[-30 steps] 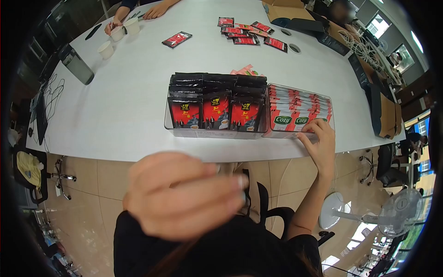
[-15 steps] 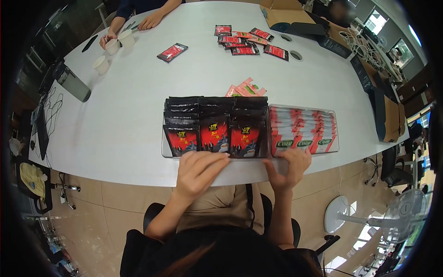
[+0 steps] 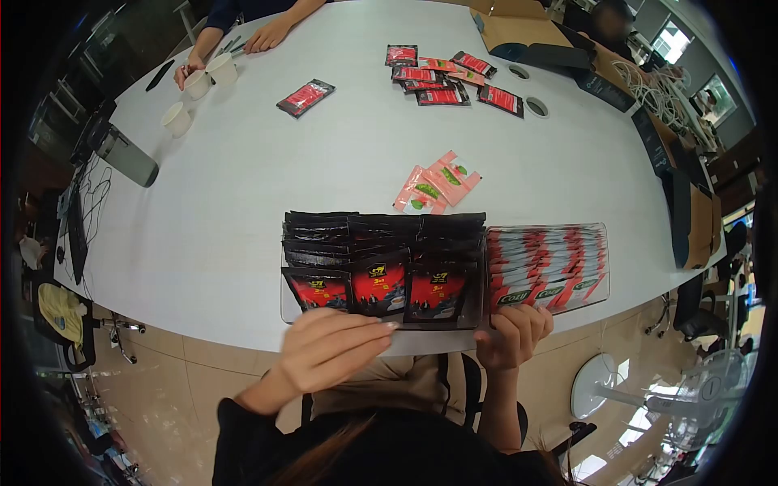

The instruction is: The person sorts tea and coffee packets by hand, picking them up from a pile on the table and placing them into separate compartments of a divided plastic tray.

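A clear tray (image 3: 285,312) holds black-and-red coffee sachets (image 3: 379,283) standing in three columns. Beside it on the right, a second clear tray (image 3: 606,293) is filled with pink-and-white sachets (image 3: 547,267) marked Cozy. My left hand (image 3: 328,350) lies along the front rim of the coffee tray, its fingers stretched out and pointing right; the thumb is hidden. At the front left corner of the second tray, my right hand (image 3: 512,336) has its fingers curled over the rim. Several loose pink sachets (image 3: 438,182) lie just behind the coffee tray.
Farther back lie a pile of coffee sachets (image 3: 433,81), a single sachet (image 3: 306,98) and tape rolls (image 3: 536,107). Paper cups (image 3: 177,120) and a bottle (image 3: 130,154) stand left, near another person's hands (image 3: 271,34). Open cardboard boxes (image 3: 519,28) line the right edge.
Both trays have come closer to me and the table's front edge, with my hands at their rims. More of the loose pink sachets behind them shows. My right fingers have curled further.
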`<state>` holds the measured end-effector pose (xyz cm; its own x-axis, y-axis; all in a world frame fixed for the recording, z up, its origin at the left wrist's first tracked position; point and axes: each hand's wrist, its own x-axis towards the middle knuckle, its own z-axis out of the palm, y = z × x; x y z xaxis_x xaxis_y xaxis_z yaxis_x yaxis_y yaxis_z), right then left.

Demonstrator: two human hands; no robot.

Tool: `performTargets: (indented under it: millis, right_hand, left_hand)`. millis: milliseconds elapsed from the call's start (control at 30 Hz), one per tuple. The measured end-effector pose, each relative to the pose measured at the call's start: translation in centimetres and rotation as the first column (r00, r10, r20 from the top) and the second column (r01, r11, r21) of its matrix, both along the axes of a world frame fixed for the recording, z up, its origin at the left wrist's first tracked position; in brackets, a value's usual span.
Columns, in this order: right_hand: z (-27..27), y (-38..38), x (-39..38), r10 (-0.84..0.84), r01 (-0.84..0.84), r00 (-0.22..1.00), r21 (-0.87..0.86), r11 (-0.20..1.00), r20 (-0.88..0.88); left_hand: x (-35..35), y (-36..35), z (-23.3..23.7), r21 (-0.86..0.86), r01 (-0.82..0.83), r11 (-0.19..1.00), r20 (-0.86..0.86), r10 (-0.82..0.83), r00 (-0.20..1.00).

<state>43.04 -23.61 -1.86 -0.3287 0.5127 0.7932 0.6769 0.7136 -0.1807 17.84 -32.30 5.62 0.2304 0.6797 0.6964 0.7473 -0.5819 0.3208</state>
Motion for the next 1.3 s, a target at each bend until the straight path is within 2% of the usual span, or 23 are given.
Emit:
performTargets:
  millis: [100,167,233,300,367,433,500,600,800,900,1000,1100,1200,1300]
  right_hand:
    - [0.2,0.0,-0.1,0.017,-0.017,1.0,-0.007,1.0,-0.004]
    - [0.2,0.1,0.0,0.017,-0.017,1.0,-0.006,1.0,0.0]
    - [0.1,0.0,0.0,0.003,-0.003,1.0,-0.004,1.0,0.002]
    - [0.1,0.0,0.0,0.013,-0.013,1.0,-0.006,1.0,-0.013]
    - [0.1,0.1,-0.1,0.012,-0.012,1.0,-0.006,1.0,-0.018]
    - [0.1,-0.1,0.0,-0.001,0.001,1.0,-0.012,1.0,-0.011]
    - [0.1,-0.1,0.1,0.001,-0.001,1.0,-0.008,1.0,-0.016]
    - [0.2,0.0,-0.4,-0.007,0.007,1.0,0.012,1.0,-0.029]
    - [0.1,-0.1,-0.3,-0.023,0.023,0.999,0.009,1.0,-0.023]
    - [0.1,0.0,-0.3,-0.016,0.016,1.0,0.004,1.0,-0.024]
    - [0.1,0.0,-0.3,-0.011,0.011,1.0,0.006,1.0,-0.027]
    - [0.1,0.1,-0.3,-0.008,0.008,0.999,0.01,1.0,-0.047]
    - [0.2,0.0,-0.3,-0.008,0.008,0.998,-0.004,1.0,-0.058]
    - [0.2,0.1,-0.1,0.003,-0.003,0.998,0.0,1.0,-0.065]
  left_hand:
    - [-3.6,1.2,4.5,0.0,0.069,0.998,-0.117,-0.068,0.991]
    - [-5.5,3.8,6.6,-0.014,0.047,0.999,-0.073,-0.048,0.996]
    - [-7.0,7.5,8.0,-0.179,-0.052,0.983,0.017,0.056,0.998]
    - [-8.2,12.6,7.3,-0.303,0.024,0.953,0.084,0.001,0.996]
    - [-9.0,17.2,5.8,-0.512,0.128,0.85,0.017,-0.139,0.99]
    - [-8.8,20.8,3.5,-0.575,0.261,0.775,-0.009,-0.325,0.946]
    - [-8.0,23.2,-0.2,-0.542,0.327,0.774,-0.148,-0.471,0.869]
    - [-4.9,23.9,-1.7,-0.587,0.264,0.765,-0.341,-0.53,0.776]
    - [-3.4,26.1,-4.0,-0.299,0.321,0.899,-0.589,-0.439,0.679]
    - [-2.7,25.9,-3.6,-0.352,0.215,0.911,-0.668,-0.405,0.624]
    - [-3.0,26.9,-4.2,-0.168,0.283,0.944,-0.794,-0.3,0.528]
    - [-3.3,27.4,-4.3,-0.165,0.321,0.933,-0.738,-0.333,0.587]
    - [-3.7,27.6,-3.8,-0.233,0.25,0.94,-0.695,-0.341,0.633]
    - [-3.7,27.5,-3.4,-0.174,0.107,0.979,-0.674,-0.198,0.711]
